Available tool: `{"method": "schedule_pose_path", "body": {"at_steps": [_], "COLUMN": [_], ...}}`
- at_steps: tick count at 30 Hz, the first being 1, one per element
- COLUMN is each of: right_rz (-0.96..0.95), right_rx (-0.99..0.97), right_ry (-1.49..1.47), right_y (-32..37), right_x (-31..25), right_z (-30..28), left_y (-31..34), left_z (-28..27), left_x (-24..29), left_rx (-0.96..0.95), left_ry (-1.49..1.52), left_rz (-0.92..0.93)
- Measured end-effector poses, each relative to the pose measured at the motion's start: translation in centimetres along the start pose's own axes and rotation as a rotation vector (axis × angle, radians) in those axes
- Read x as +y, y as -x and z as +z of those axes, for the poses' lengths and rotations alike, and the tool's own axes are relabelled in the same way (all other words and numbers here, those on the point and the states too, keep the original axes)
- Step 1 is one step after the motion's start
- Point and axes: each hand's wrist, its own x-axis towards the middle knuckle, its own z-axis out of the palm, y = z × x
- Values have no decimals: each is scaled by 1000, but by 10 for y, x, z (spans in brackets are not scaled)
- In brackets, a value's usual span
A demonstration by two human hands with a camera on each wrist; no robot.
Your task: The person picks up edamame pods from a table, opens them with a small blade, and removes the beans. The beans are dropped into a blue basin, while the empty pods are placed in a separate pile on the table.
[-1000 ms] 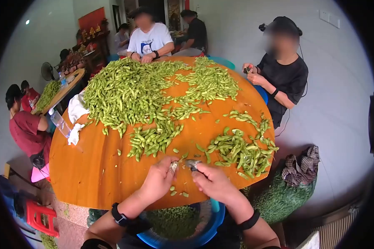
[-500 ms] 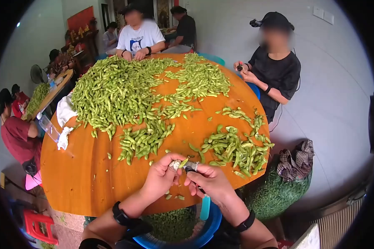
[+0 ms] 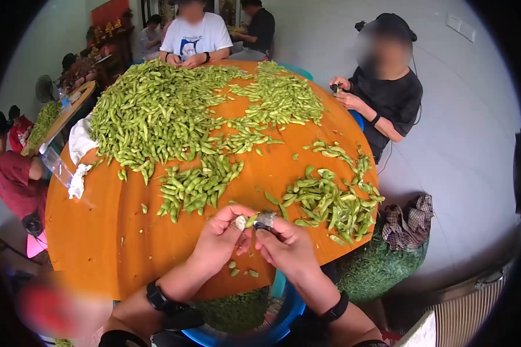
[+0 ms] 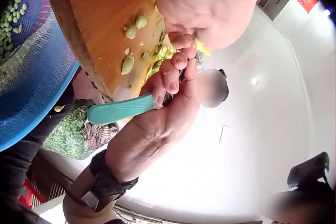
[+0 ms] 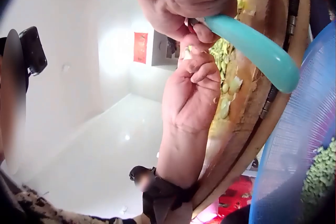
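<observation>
Over the near table edge my left hand (image 3: 217, 240) pinches a green soybean pod (image 3: 251, 220) between thumb and fingertips. A whitish covering (image 3: 240, 222) shows on the left thumb. My right hand (image 3: 289, 246) grips a tool with a teal handle (image 4: 121, 109), its working end hidden among the fingers. A silvery-grey wrap (image 3: 265, 218) shows at the right fingers, right beside the pod. The handle's end sticks out below the right palm. A few shelled beans (image 4: 130, 32) lie on the wood near the hands.
A large heap of pods (image 3: 156, 110) covers the back of the round table (image 3: 92, 243); smaller piles (image 3: 330, 199) lie nearer. Under the edge stands a blue basin (image 3: 295, 312) with beans inside. A bottle (image 3: 55, 165) lies at left, a full green sack (image 3: 382, 266) at right. Others sit around.
My hands were slightly apart and have come together, the tool hand meeting the pod in the left fingers. The whole head view has shifted a little.
</observation>
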Motion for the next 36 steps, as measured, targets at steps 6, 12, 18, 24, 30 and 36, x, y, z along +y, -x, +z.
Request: {"method": "schedule_pose_path", "body": {"at_steps": [6, 12, 18, 24, 30, 36], "right_rz": [-336, -425, 69, 171, 74, -299], "right_rx": [151, 97, -18, -37, -28, 112], "right_ry": [455, 592, 37, -112, -11, 511], "right_y": [7, 14, 6, 4, 7, 20], "right_x": [-4, -4, -3, -6, -10, -21], "right_z": [-3, -6, -14, -21, -20, -19], "left_y": [6, 15, 8, 0, 0, 0], "left_z": [5, 10, 3, -5, -4, 0], "left_x": [0, -2, -1, -13, 0, 4], "left_rx": [98, 19, 15, -95, -138, -75], "left_ry": [-1164, -1358, -1112, -500, -229, -267], "left_rz": [708, 514, 513, 198, -49, 9]}}
